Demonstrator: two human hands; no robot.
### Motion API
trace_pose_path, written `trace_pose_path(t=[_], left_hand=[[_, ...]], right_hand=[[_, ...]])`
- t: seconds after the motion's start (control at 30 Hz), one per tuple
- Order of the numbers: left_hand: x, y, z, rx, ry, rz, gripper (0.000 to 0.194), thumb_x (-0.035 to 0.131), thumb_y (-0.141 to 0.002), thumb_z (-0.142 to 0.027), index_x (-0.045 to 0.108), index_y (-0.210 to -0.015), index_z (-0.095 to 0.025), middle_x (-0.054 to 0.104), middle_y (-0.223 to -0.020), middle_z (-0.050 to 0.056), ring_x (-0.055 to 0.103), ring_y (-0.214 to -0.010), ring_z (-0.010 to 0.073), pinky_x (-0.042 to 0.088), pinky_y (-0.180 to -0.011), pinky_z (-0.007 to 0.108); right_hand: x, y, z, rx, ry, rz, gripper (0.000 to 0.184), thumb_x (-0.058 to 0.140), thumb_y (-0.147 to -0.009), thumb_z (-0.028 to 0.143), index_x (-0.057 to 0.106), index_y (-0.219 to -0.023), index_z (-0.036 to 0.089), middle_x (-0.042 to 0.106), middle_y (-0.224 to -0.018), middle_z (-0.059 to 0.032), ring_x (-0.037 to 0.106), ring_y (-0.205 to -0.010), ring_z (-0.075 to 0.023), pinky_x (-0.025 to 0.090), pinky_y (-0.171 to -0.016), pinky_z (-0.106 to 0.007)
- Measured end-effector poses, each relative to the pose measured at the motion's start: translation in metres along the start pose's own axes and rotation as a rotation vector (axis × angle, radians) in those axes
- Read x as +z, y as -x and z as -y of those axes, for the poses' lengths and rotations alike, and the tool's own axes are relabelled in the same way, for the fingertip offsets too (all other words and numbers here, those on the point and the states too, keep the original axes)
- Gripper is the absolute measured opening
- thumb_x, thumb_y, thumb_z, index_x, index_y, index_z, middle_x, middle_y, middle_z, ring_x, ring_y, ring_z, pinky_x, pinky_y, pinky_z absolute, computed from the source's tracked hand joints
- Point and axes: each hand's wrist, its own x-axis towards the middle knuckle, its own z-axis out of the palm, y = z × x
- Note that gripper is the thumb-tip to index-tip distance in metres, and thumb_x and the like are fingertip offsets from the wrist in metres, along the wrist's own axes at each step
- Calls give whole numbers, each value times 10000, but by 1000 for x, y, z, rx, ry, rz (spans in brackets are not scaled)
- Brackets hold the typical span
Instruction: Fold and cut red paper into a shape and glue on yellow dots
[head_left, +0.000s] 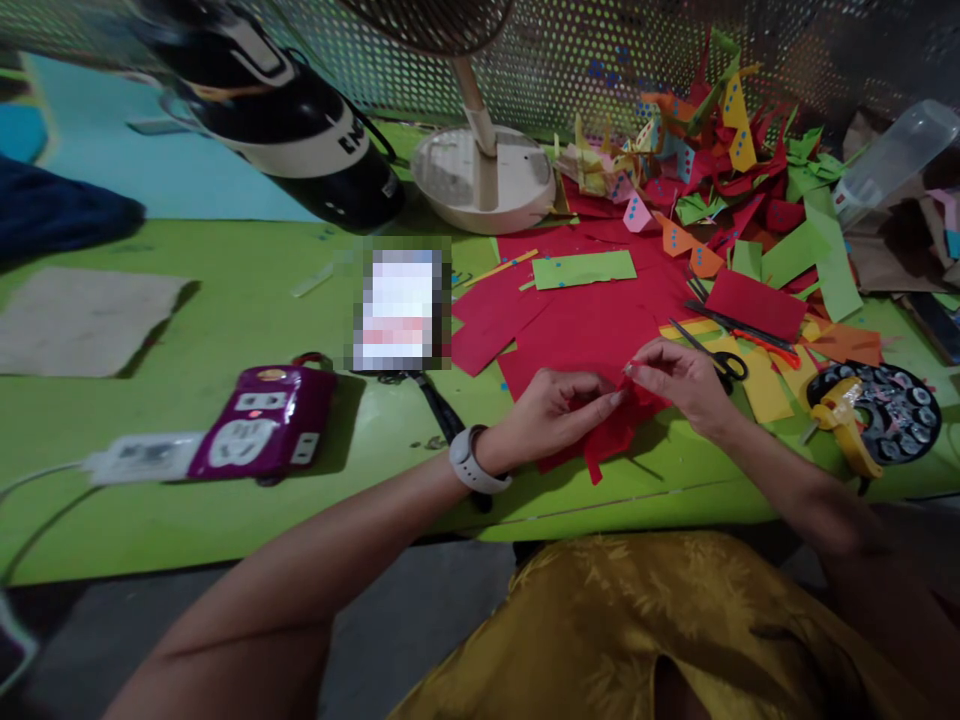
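My left hand (564, 408), with a pale watch (472, 462) on the wrist, is closed on a red paper piece (609, 436) just above the table. Thumb and forefinger of my right hand (679, 382) pinch at the upper right of that same piece, close to the left fingertips. Part of the paper is hidden behind the fingers. Under and behind both hands lie large red sheets (592, 325). A green strip with blue dots (585, 270) rests on them. Black-handled scissors (727, 368) lie right beside my right hand.
Cut and folded coloured papers (697, 170) pile up at the back right. A tape dispenser (877, 415) sits at the right edge. A fan base (484, 180), a black bottle (300, 130) and a phone (397, 310) stand or lie centrally. Leftward is a purple power adapter (262, 420) with a cable.
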Motion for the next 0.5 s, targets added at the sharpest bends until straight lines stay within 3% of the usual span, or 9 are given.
trace_pose_path(t=[0.13, 0.5], left_hand=[[-1, 0, -2, 21, 0, 29, 314, 556, -943, -311, 590, -673, -155, 504, -570, -35, 426, -528, 79, 361, -500, 191], [0, 0, -2, 75, -19, 86, 266, 567, -924, -245, 618, -688, -134, 455, -552, -50, 356, -510, 68, 305, -473, 178]], right_hand=[[2, 1, 0, -19, -1, 5, 217, 824, -688, 390, 709, -707, 207, 634, -721, 25, 578, -684, -105, 455, -651, -252], [2, 3, -1, -44, -74, 32, 112, 803, -702, 258, 722, -628, 234, 634, -668, 37, 567, -651, -100, 435, -650, -261]])
